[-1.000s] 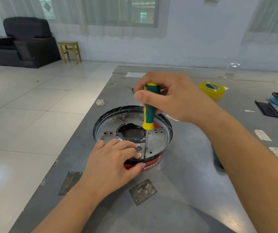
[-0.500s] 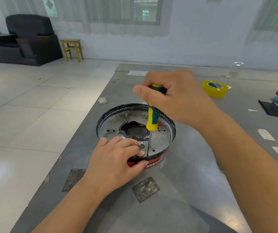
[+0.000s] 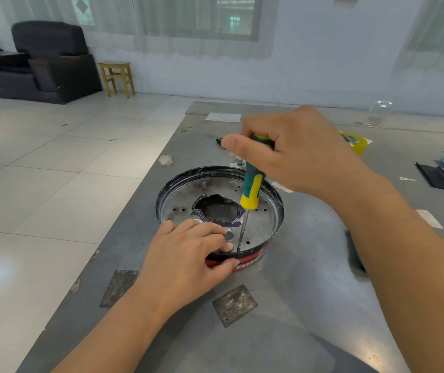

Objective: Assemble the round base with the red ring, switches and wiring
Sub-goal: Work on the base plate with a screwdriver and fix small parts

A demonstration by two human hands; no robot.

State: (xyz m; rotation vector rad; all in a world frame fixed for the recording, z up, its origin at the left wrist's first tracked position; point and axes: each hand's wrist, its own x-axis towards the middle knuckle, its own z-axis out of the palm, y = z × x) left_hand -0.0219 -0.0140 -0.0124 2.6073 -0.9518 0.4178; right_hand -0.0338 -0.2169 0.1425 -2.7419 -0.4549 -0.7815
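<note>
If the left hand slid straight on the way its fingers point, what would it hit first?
Most likely the screwdriver: its shaft stands just past the left hand fingertips, tip down on the metal plate inside the round base. Depth from this one view is uncertain.

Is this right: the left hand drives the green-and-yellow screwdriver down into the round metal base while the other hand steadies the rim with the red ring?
Not quite: the hands are swapped. In the head view the right hand grips the green-and-yellow screwdriver, tip down inside the round metal base, while the left hand steadies the near rim, its thumb on the red ring.
</note>
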